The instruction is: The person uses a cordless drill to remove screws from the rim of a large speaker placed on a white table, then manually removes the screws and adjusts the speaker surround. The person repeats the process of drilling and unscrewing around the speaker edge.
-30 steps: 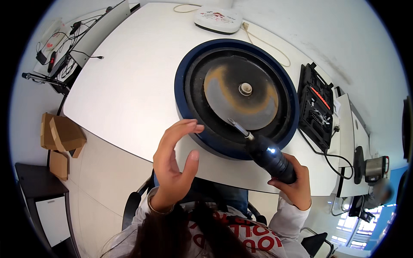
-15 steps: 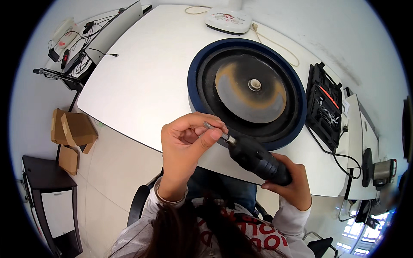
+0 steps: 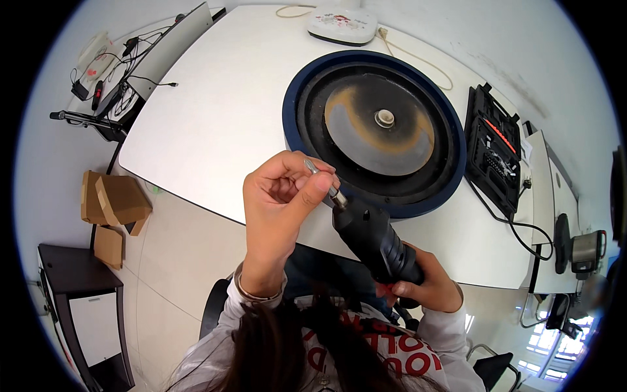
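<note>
White table (image 3: 215, 124) bears a round machine (image 3: 373, 124); left hand (image 3: 281, 202) pinches bit (image 3: 312, 167), right hand (image 3: 428, 287) grips driver (image 3: 375, 238).

You face a white table (image 3: 215, 124) carrying a round blue-rimmed dark disc (image 3: 373, 130), a white device (image 3: 343, 25) at the far edge (its cord trailing right), and an open black tool case (image 3: 493, 157) beside the disc

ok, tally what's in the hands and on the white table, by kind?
Power screwdriver: 1
Screwdriver bit: 1
Round blue-rimmed disc unit: 1
Black bit case: 1
White device: 1
Total: 5
</note>
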A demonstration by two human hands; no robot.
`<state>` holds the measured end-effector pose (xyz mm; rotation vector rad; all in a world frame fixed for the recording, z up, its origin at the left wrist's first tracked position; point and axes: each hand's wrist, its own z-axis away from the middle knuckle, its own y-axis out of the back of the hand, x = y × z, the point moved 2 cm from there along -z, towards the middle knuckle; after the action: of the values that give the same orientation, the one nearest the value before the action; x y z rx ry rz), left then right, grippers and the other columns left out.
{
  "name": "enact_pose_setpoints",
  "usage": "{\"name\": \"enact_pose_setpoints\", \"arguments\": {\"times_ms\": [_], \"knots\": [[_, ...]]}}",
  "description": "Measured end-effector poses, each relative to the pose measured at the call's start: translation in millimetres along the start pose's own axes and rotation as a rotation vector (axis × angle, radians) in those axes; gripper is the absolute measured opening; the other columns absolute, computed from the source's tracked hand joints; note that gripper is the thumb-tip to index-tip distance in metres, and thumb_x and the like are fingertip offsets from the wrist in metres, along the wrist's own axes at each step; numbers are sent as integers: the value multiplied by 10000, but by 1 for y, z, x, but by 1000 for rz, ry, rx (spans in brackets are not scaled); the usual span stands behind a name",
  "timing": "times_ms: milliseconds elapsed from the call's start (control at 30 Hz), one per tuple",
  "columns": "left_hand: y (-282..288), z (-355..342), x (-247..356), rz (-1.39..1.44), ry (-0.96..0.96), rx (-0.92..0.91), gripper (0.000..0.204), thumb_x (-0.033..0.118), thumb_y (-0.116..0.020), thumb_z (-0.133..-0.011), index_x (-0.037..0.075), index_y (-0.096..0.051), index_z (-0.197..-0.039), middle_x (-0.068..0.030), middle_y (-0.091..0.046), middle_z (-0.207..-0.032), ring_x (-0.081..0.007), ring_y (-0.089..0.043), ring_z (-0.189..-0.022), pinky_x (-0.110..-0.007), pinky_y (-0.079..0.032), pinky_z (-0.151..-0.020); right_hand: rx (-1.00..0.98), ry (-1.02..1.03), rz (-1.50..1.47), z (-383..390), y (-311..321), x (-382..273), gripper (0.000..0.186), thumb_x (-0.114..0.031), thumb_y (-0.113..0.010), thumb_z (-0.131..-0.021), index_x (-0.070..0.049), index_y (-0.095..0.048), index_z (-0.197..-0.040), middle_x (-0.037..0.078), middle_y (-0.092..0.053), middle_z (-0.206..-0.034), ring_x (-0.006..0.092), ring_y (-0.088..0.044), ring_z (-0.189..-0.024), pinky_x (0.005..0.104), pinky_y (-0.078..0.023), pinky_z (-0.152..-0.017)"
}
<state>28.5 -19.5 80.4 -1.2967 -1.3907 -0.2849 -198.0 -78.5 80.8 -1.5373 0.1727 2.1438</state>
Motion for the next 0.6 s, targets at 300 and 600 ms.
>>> {"name": "enact_pose_setpoints", "arguments": {"times_ms": [300,600], "knots": [[1,4,3,-28,-13,20,132,98,-702,-808,9,-609,-832,-81,-647,-832,-102,-612,-734,-228,-482,-705,-206,-37,-155,-5,2,9,497,-172,-672,-831,30,-417,-1206,109,-633,-847,134,-609,-664,256,-503,-633],[5,4,-2,64,13,7,192,149,-647,-857,-25,-634,-939,-94,-654,-815,-146,-628,-768,-259,-489,-746,-261,-10,-259,-8,-2,13,450,-238,-644,-848,49,-449,-1135,122,-618,-835,134,-583,-617,246,-480,-577]]}}
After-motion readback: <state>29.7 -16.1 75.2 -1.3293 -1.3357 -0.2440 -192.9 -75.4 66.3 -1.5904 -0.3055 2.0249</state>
